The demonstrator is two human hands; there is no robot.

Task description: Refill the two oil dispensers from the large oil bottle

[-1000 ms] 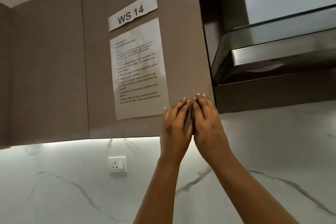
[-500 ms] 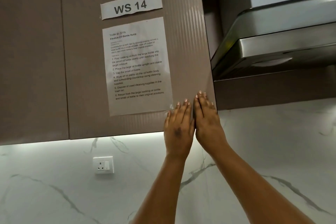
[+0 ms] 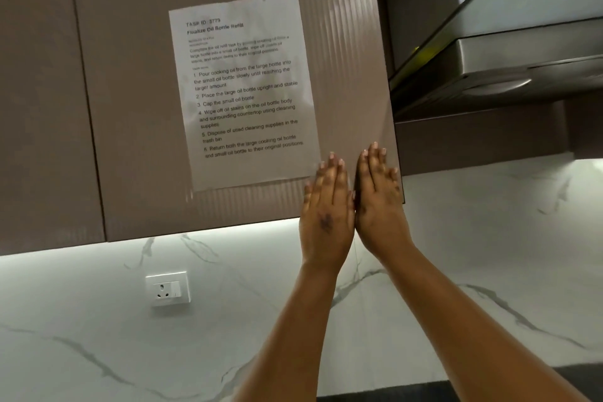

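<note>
Left hand (image 3: 327,206) and right hand (image 3: 378,192), flat and spread, edges touching, rest on the cabinet door (image 3: 342,75); task sheet (image 3: 244,91) at 10 o'clock, hood (image 3: 509,55) at 2, socket (image 3: 168,288) at 8.

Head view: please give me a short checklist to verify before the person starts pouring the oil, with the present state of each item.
1. Left hand free: ok, flat and open, holding nothing.
2. Right hand free: ok, flat and open beside the left hand, against the cabinet door.
3. Instruction sheet readable: ok, the steps are legible; the small text near its top is blurred.
4. Large oil bottle located: cannot tell, none in view.
5. Two dispensers located and uncapped: cannot tell, none in view.
6. Countertop ready: cannot tell, only the marble wall and a socket show.
</note>
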